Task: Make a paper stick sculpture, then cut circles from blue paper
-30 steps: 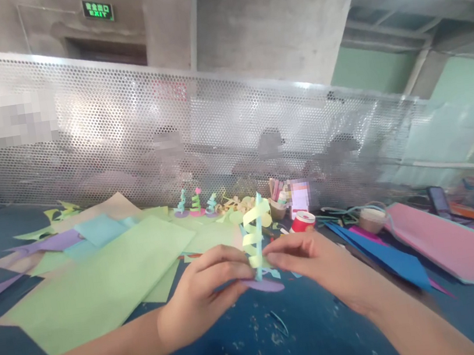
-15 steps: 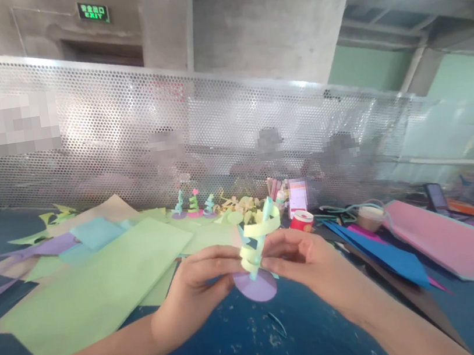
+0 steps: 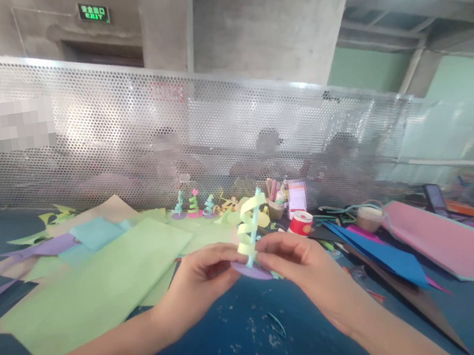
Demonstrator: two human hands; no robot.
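Observation:
Both hands hold up a small paper craft [image 3: 251, 231]: a pale yellow spiral strip wound around a light blue stem, standing on a purple paper disc [image 3: 250, 272]. My left hand [image 3: 199, 285] pinches the disc's left edge at the base. My right hand [image 3: 297, 263] pinches the base from the right, fingers against the stem. The craft stands nearly upright above the dark blue tabletop [image 3: 251, 340].
Large green paper sheets [image 3: 93, 286] lie at left with purple and blue sheets behind. Three similar small crafts [image 3: 194, 204] stand by the perforated metal screen [image 3: 125, 134]. A red tape roll [image 3: 300, 222], blue and pink sheets [image 3: 449, 242] lie right. Paper scraps dot the table.
The craft was tilted toward me with the disc's face showing half a second ago; now it is back upright with the disc nearly flat. Both hands stayed on its base.

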